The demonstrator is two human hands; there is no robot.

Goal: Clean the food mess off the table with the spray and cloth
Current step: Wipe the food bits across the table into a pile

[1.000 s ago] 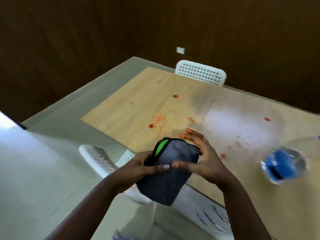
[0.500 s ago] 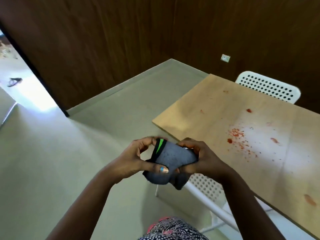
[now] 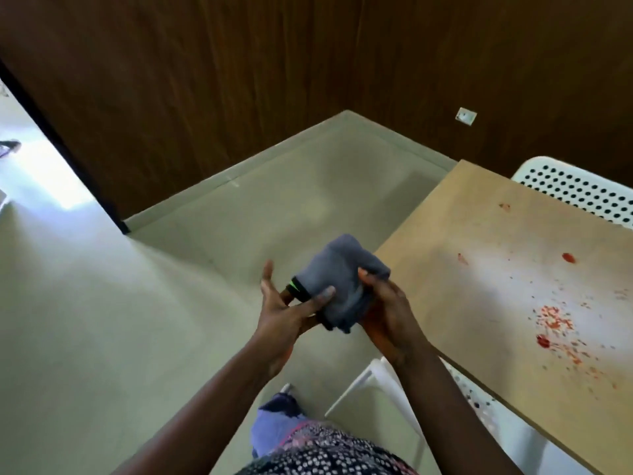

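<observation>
Pale wood surface carries red smears; beside it, left hand spread under and right hand gripping a bunched soft grey cloth.

A plain dining room: wooden table, white perforated chairs, dark wood-panelled walls.

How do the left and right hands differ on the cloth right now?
The left hand is spread, fingers straight, only its thumb lying on the cloth; the right hand curls round the cloth's side. The left sits beside and under it, the right nearer the table. Both touch the cloth.
</observation>
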